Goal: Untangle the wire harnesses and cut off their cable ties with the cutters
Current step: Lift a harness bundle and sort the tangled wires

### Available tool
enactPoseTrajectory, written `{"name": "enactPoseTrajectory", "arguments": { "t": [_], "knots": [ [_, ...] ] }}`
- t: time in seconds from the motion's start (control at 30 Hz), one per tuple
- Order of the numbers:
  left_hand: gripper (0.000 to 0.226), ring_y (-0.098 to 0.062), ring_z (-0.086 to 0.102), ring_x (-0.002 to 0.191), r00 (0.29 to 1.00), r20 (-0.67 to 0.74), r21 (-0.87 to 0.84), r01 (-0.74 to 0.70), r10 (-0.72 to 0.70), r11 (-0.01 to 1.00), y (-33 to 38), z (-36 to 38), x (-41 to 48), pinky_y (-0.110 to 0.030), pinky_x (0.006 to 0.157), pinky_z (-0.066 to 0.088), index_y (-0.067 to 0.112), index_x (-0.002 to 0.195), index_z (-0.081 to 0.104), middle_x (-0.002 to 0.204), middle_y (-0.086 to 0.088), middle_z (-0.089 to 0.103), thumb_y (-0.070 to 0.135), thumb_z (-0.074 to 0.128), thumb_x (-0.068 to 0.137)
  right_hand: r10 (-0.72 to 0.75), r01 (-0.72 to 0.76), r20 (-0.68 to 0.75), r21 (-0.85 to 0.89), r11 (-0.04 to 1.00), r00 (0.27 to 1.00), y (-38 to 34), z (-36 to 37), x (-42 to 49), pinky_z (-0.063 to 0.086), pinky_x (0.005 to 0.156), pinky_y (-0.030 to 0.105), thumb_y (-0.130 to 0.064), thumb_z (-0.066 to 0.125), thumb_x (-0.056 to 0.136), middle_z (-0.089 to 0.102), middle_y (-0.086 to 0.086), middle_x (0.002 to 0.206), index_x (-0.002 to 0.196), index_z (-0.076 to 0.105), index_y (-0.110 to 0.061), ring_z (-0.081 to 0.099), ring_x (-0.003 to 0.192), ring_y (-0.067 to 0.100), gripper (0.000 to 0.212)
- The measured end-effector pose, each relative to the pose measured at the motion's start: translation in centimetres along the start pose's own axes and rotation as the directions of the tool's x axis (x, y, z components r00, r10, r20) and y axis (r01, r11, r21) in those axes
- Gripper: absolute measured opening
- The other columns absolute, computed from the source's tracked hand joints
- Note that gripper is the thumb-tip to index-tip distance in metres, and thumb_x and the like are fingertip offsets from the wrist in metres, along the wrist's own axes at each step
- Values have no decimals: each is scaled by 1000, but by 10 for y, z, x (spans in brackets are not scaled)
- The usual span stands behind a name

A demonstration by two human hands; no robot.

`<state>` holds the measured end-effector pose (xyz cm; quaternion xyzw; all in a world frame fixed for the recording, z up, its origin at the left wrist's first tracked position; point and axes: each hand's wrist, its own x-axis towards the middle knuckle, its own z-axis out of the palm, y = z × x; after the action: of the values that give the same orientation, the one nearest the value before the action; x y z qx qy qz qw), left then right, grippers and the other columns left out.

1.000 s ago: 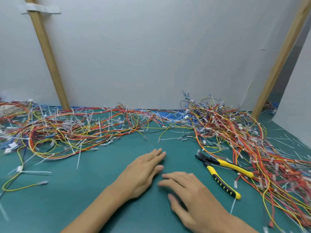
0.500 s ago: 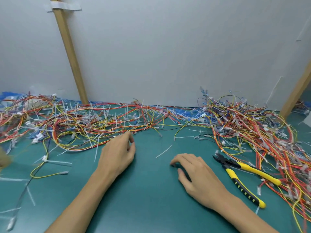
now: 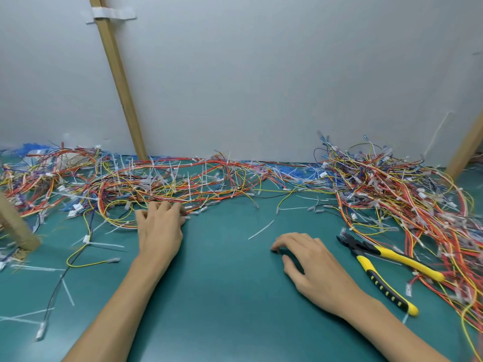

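Note:
A long tangle of red, orange and yellow wire harnesses (image 3: 167, 186) with white cable ties runs along the back of the green mat. A second, denser heap of harnesses (image 3: 407, 202) lies at the right. My left hand (image 3: 159, 226) reaches into the front edge of the left tangle, fingertips on the wires; whether it grips any I cannot tell. My right hand (image 3: 311, 267) rests palm down on the mat, fingers curled, holding nothing. The yellow-and-black cutters (image 3: 379, 265) lie on the mat just right of my right hand, untouched.
The green mat (image 3: 230, 296) covers the table. A white wall (image 3: 261, 74) with slanted wooden battens (image 3: 117, 74) closes the back. Loose cut ties (image 3: 261, 229) and single wires (image 3: 86, 259) are scattered at the left and centre. A brown post (image 3: 15, 228) stands at the left edge.
My left hand has moved forward and left from the middle of the mat to the edge of the left wire tangle. The view has turned left. My right hand stays on the mat.

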<state>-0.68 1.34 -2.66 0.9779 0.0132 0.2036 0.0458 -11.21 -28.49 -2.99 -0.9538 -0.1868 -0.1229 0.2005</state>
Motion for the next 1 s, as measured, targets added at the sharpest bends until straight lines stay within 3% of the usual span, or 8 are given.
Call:
{"name": "enactPoseTrajectory", "arguments": {
  "t": [0.13,0.27,0.33,0.47,0.6,0.73,0.87,1.0],
  "knots": [
    [33,-22,42,114,997,63,39,-51,48,998,7,-2,1,-38,90,26,26,109,60,113,8,64,54,46,98,-2,2,2,4,1000,1000,0,0,0,35,96,24,-20,50,99,57,-23,116,114,58,-31,48,113,-2,20],
    [30,-21,41,114,988,67,106,-143,136,984,20,-2,-5,-38,92,26,24,109,54,115,9,59,49,38,103,-2,2,-5,9,1000,1000,1,0,0,36,96,25,-20,50,99,57,-23,116,113,58,-32,48,113,-1,20],
    [24,-22,44,111,984,36,29,-176,175,984,30,-1,-8,-37,91,29,23,108,50,113,7,56,41,35,105,-4,4,-5,9,1000,1000,1,1,0,36,96,25,-20,50,99,57,-23,116,113,58,-32,48,113,-2,20],
    [12,-25,49,98,950,20,-404,-279,313,871,54,-4,-18,-38,86,41,14,101,54,103,0,55,23,47,104,-4,4,-4,11,1000,1000,1,1,0,35,96,24,-21,49,99,56,-24,116,113,57,-33,47,113,-3,20],
    [15,-22,48,104,895,52,-344,-401,443,849,62,-2,-26,-35,92,40,19,112,56,116,5,57,26,44,105,0,0,-2,13,1000,1000,2,1,0,34,96,22,-21,50,99,55,-25,115,113,57,-34,47,113,-3,20],
    [15,-21,59,97,931,-111,-546,-349,347,761,59,-14,-18,-38,86,46,16,112,57,110,3,59,21,45,104,2,-2,-5,20,1000,1000,2,1,0,34,95,22,-21,51,99,56,-26,114,111,57,-34,47,112,-3,20],
    [8,-23,65,77,937,-248,-559,-347,247,753,49,-26,13,-40,74,50,13,101,59,86,0,63,15,51,101,8,-7,-6,33,999,1000,2,1,1,35,95,23,-20,52,98,56,-25,114,111,58,-34,48,112,-2,20],
    [13,-26,62,89,937,-345,-531,-246,58,811,23,-29,74,-35,80,49,8,108,57,103,-9,65,8,48,100,1,-1,-3,25,1000,1000,3,1,1,35,95,24,-22,50,98,56,-25,114,112,57,-34,47,114,-2,20]
  ]
}}
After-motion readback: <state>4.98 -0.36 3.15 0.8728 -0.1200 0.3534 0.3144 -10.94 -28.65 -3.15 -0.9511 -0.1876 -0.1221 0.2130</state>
